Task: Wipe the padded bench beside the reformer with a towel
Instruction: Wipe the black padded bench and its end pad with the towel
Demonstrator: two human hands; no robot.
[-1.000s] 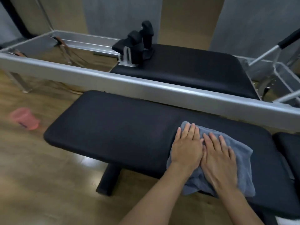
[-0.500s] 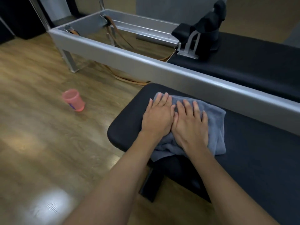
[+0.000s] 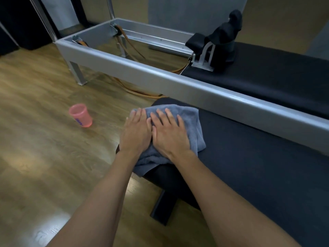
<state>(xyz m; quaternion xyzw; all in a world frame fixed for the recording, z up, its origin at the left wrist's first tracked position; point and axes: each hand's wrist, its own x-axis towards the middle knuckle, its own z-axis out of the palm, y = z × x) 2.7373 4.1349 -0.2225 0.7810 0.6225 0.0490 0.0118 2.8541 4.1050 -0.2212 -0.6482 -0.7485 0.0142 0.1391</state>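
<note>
Pressing towel [image 3: 192, 122] under flat, straight-fingered left hand [image 3: 136, 134] and right hand [image 3: 170, 134]; now swept leftward to padded bench [image 3: 258, 157] end, overhanging beneath the left palm; pass probably complete.

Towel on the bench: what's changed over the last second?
The towel slid left along the bench to its left end, pushed by the left hand and right hand. Both hands stayed flat on it, side by side; the pink cup stayed on the floor.

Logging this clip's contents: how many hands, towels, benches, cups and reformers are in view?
hands: 2, left hand and right hand
grey towel: 1
padded bench: 1
pink cup: 1
reformer: 1
total: 6
</note>
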